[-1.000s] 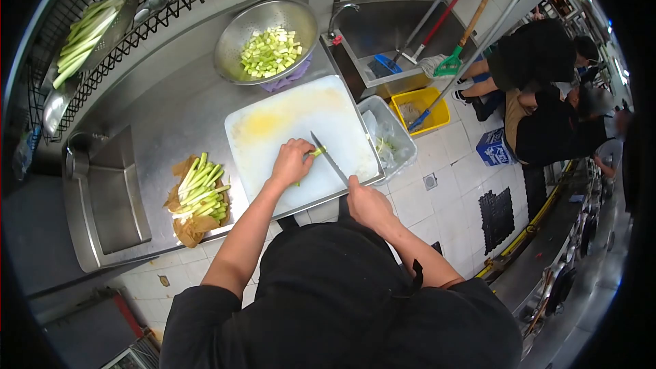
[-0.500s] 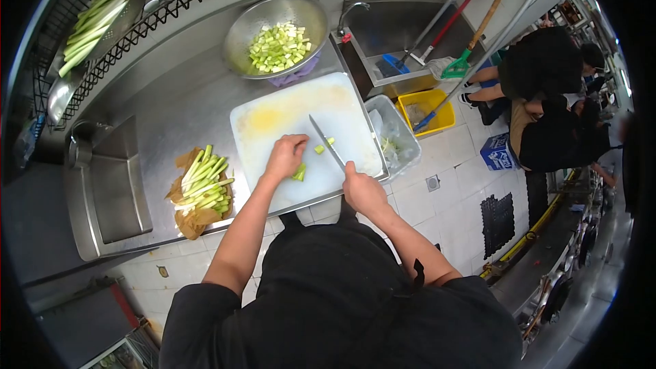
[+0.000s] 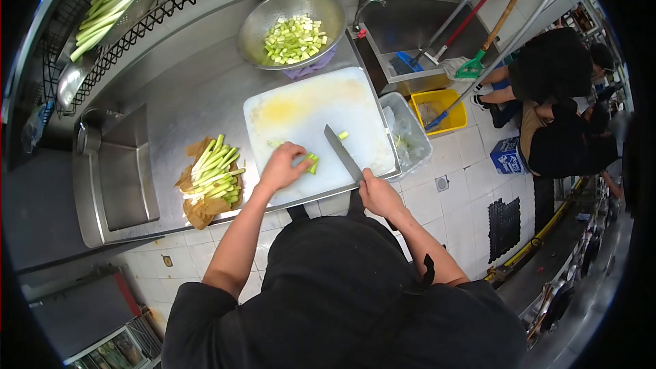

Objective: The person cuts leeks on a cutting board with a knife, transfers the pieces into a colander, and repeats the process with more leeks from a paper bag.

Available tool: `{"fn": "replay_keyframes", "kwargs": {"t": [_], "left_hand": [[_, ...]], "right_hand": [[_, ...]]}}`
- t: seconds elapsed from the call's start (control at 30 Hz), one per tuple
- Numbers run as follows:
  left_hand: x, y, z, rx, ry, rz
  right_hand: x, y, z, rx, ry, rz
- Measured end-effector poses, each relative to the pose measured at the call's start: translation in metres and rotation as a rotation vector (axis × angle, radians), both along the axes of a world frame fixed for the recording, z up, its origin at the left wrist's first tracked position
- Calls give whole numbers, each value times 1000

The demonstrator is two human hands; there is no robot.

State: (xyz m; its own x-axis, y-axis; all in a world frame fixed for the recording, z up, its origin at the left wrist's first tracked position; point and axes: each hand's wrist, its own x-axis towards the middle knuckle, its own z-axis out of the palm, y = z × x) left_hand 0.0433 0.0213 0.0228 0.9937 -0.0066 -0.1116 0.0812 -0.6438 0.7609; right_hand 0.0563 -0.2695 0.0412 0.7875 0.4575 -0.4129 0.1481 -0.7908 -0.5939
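My right hand (image 3: 380, 195) grips a kitchen knife (image 3: 344, 156) by its handle, the broad blade slanting over the white cutting board (image 3: 321, 106). My left hand (image 3: 284, 166) is low on the board, with thumb and fingers bent around cut green stalk pieces (image 3: 312, 162). One loose piece (image 3: 343, 135) lies beside the blade, on its right. Another pale green bit (image 3: 275, 143) shows just beyond my left knuckles. Left of the board, long green-and-white stalks (image 3: 217, 171) rest on brown paper (image 3: 200, 212).
Behind the board stands a metal colander (image 3: 249, 41) of chopped pieces. A clear bin (image 3: 413, 157) and a yellow bucket (image 3: 459, 118) are at the right, below a sink (image 3: 437, 24) with long-handled tools. Another basin (image 3: 123, 191) is at left. Two people (image 3: 557, 68) bend at far right.
My left hand has shifted slightly toward me on the board, its fingers around the pieces. The knife blade has turned flatter and moved right of the cut pieces. The whole view has shifted a little.
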Motion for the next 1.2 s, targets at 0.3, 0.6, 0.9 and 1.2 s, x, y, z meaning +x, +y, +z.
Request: {"fn": "replay_keyframes", "kwargs": {"t": [0.3,0.6,0.9,1.2], "left_hand": [[4,15,-15,104,-135,399],[-9,-25,-23,150,-58,113],[-4,-19,-18,335,-167,106],[-2,-38,-34,110,-228,-52]], "right_hand": [[4,3,8,-34,-44,64],[4,5,8,-102,-61,92],[-8,-1,26,-66,-113,131],[-18,-7,38,-107,-84,162]]}}
